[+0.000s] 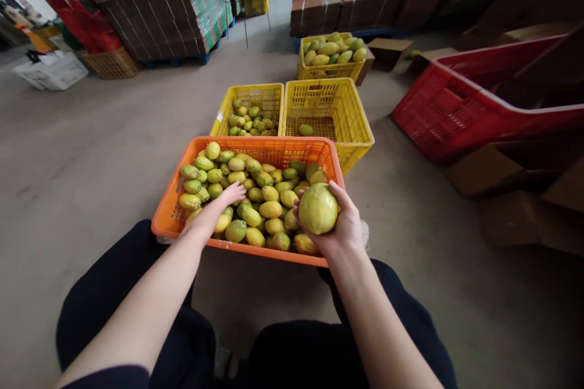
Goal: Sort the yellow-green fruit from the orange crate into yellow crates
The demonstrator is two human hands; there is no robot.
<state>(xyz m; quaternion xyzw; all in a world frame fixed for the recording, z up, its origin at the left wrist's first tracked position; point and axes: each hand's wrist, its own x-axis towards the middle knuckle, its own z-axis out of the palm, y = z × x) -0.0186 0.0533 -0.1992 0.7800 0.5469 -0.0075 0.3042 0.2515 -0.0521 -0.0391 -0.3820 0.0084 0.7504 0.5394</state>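
An orange crate (pixel 246 251) in front of me is heaped with green and yellow papayas (pixel 271 209). Cradled in my right hand (pixel 347 225), above the crate's right end, is one large yellow-green papaya (pixel 318 209). My left hand (pixel 233 193) reaches over the middle of the pile with its fingers stretched out and nothing held in them. Whether its fingertips touch the fruit below I cannot tell.
Behind the orange crate stand a yellow crate with papayas (pixel 255 92) and another with a single papaya (pixel 360 134). Farther back is a full yellow crate (pixel 326 70). A red crate (pixel 438 109) and cardboard boxes (pixel 515 213) lie to the right; wrapped stacks (pixel 150 6) stand behind left.
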